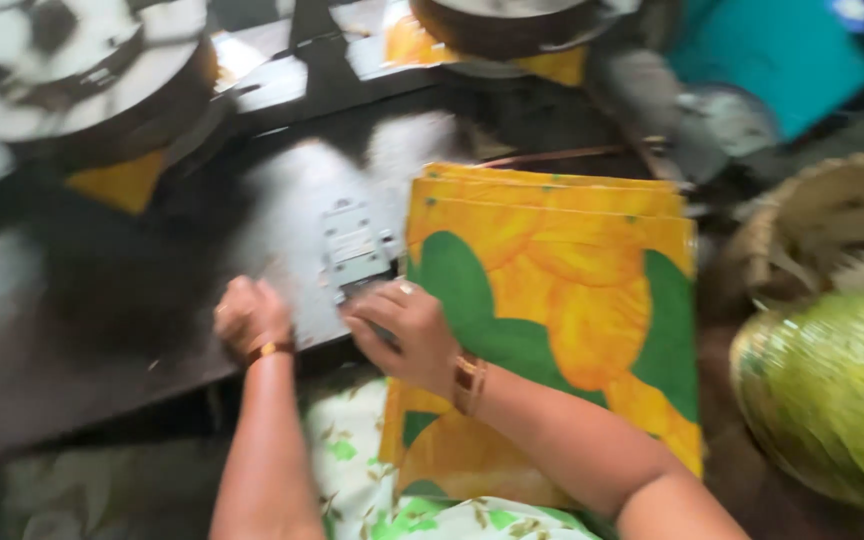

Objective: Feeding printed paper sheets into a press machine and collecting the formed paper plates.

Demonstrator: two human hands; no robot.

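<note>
A stack of yellow sheets (552, 300) printed with green and orange shapes lies at the right end of the dark bench (72, 380), overhanging its near edge, at least three sheet edges showing at the far side. The right hand (402, 335), fingers curled, presses the stack's left edge beside one small grey metal fixture (357, 250); the left hand (249, 315) rests loosely closed on the bench's near edge, holding nothing visible. Judged best: keep edges flush while aligning; one woven basket (832, 230) stands right.
</note>
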